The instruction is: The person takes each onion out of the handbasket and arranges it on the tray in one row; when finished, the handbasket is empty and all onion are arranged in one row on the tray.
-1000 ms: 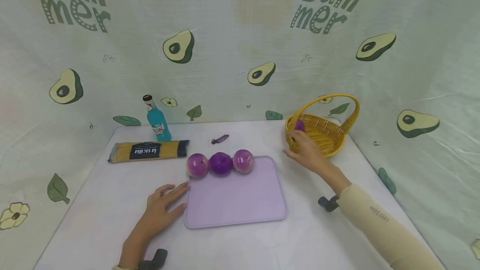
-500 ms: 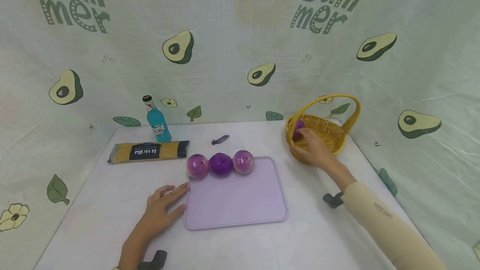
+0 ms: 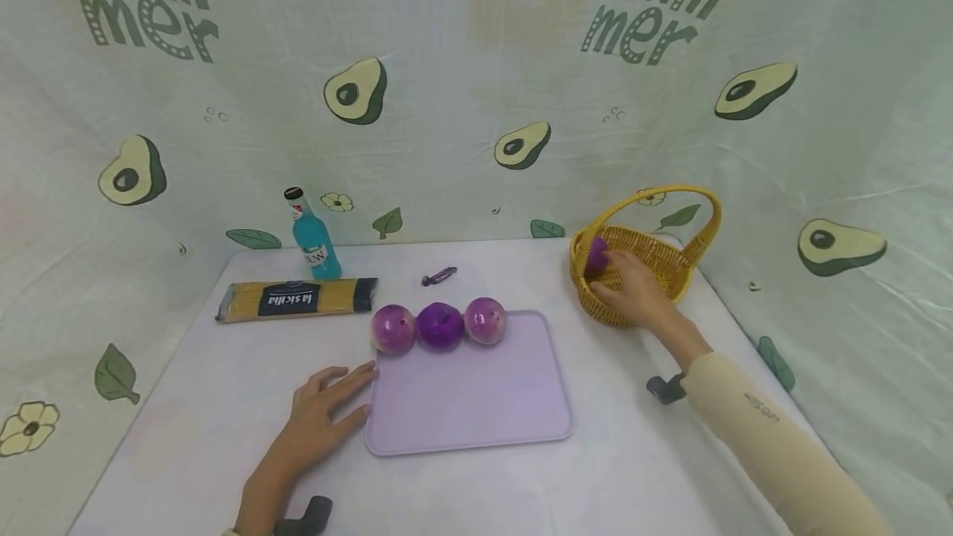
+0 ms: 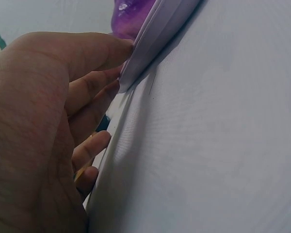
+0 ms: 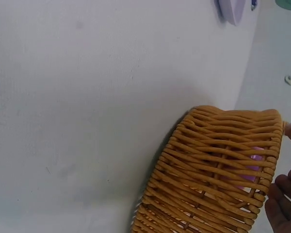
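Observation:
My right hand (image 3: 633,288) reaches over the front rim of the yellow wicker basket (image 3: 644,263), its fingertips close beside a round purple fruit (image 3: 596,256) in the basket's left side. In the right wrist view, that fruit shows through the weave, with loosely bent fingers (image 5: 283,194) near the rim; no grip shows. My left hand (image 3: 320,416) lies with fingers spread at the left edge of a lilac tray (image 3: 472,404). In the left wrist view, its thumb touches the tray's rim (image 4: 150,48). Three round purple fruits (image 3: 439,327) stand in a row along the tray's back edge.
Back left stands a blue bottle (image 3: 316,242), with a pack of spaghetti (image 3: 296,299) lying in front of it. A small purple wrapped candy (image 3: 439,276) lies behind the fruits. A printed cloth (image 3: 447,64) hangs behind the white table (image 3: 469,490).
My right hand has moved right, from the basket's left rim to over its front, and more of the fruit inside shows. My left hand has kept its place.

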`<state>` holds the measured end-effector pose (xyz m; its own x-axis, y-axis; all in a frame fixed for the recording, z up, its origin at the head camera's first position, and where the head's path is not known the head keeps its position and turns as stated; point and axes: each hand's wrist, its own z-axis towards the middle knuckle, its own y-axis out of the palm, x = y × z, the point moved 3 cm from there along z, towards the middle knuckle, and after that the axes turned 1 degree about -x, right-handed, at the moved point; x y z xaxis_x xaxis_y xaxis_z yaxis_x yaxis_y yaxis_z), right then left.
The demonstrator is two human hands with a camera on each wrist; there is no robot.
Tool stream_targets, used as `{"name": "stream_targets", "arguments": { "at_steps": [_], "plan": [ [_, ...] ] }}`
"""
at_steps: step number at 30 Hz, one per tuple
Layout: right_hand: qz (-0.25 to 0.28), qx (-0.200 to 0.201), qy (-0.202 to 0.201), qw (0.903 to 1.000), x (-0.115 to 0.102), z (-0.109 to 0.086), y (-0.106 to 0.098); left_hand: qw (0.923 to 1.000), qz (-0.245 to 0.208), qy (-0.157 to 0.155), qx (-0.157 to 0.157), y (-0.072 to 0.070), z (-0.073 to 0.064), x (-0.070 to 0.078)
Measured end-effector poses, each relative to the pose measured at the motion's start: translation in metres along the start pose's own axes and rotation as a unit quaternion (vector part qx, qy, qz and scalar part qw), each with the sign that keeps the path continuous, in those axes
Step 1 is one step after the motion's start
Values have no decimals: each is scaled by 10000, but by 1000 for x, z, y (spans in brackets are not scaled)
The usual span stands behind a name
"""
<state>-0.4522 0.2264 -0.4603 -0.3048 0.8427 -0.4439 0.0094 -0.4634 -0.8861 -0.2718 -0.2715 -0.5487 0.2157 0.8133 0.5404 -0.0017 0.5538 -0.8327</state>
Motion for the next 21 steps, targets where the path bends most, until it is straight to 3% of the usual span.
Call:
{"name": "stream_targets", "arguments": {
  "at_steps": [21],
  "plan": [
    [-1,-191,203,9996,13,20,5,10000,38,20,-12,1,1,-5]
  ]
}}
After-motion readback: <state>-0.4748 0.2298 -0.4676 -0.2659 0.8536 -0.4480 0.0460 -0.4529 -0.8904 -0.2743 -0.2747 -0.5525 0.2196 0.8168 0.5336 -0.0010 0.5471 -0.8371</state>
